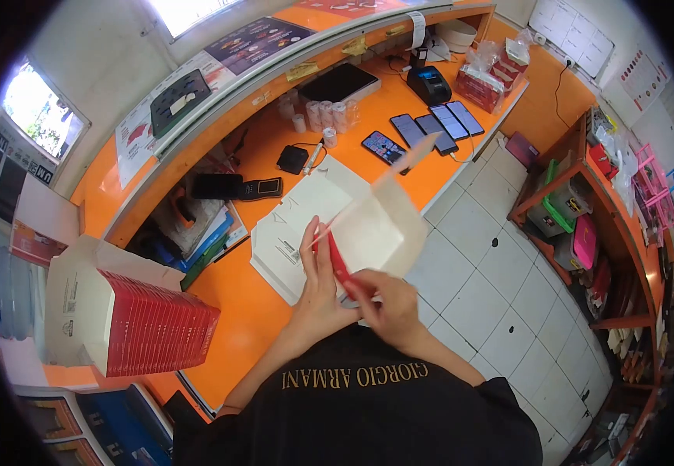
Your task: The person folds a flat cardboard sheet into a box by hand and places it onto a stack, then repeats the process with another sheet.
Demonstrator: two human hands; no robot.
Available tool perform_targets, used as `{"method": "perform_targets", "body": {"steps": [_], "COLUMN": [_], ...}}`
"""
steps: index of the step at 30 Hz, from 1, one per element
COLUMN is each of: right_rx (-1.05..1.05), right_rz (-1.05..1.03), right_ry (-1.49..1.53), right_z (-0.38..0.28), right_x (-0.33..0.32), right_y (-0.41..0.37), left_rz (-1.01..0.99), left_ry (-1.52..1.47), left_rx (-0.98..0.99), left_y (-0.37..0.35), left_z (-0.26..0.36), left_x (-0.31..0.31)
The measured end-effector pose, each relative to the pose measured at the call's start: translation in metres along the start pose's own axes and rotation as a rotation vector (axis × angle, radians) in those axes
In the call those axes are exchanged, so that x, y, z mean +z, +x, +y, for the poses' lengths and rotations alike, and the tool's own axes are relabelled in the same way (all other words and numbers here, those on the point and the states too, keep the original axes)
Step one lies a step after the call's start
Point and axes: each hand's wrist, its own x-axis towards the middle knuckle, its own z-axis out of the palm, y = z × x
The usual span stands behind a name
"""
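A part-folded cardboard food box point(379, 229), cream inside with a red outer side, is held in front of my chest, its flap standing up. My left hand point(320, 283) has its fingers stretched along the red side and grips that side. At the box's near corner, my right hand point(387, 304) pinches the red edge with bent fingers. Beneath and behind lie flat cardboard blanks point(281, 247) on the orange counter point(236, 311). To the left stands a tall nested stack of folded red boxes point(162, 326).
Several phones point(438, 128) lie toward the counter's far right, near a black receipt printer point(430, 84). Paper rolls point(329, 115), a tablet point(341, 83) and a card terminal point(261, 189) sit along the back. A wooden shelf point(562, 186) with bins stands across the tiled floor point(508, 303).
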Motion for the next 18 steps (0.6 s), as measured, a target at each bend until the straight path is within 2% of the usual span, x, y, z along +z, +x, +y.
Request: {"method": "perform_targets", "body": {"steps": [1, 2, 4, 6, 8, 9, 11, 13, 17, 18], "right_rx": [0.106, 0.106, -0.068, -0.045, 0.028, 0.091, 0.147, 0.479, 0.314, 0.262], "right_rz": [-0.120, -0.110, -0.169, -0.028, 0.055, 0.027, -0.021, -0.358, -0.387, -0.412], "right_ry": [0.200, 0.205, 0.267, 0.125, -0.022, 0.060, 0.154, 0.524, 0.542, 0.518], "right_z": [-0.012, -0.013, -0.002, 0.009, 0.019, 0.019, 0.019, 0.021, 0.018, 0.015], "right_x": [-0.002, -0.006, -0.024, -0.040, -0.054, -0.057, -0.057, -0.049, -0.026, -0.021], "right_y": [0.003, 0.007, 0.013, 0.006, 0.006, 0.012, 0.015, 0.008, 0.022, 0.026], "left_rz": [0.052, 0.045, -0.016, 0.015, 0.138, 0.155, 0.052, 0.046, -0.048, -0.023], "left_ry": [0.107, 0.112, 0.070, 0.080, -0.671, -0.662, -0.822, -0.702, -0.238, -0.225], "left_rx": [0.067, 0.073, 0.095, 0.113, -0.335, -0.335, -0.366, -0.308, -0.103, -0.119], "left_y": [0.002, 0.002, 0.003, -0.003, -0.018, -0.023, -0.034, -0.038, -0.041, -0.044], "left_z": [-0.009, -0.013, -0.019, -0.025, -0.036, -0.043, -0.053, -0.052, -0.048, -0.042], "left_x": [0.005, 0.002, -0.009, -0.020, -0.026, -0.034, -0.051, -0.060, -0.081, -0.088]}}
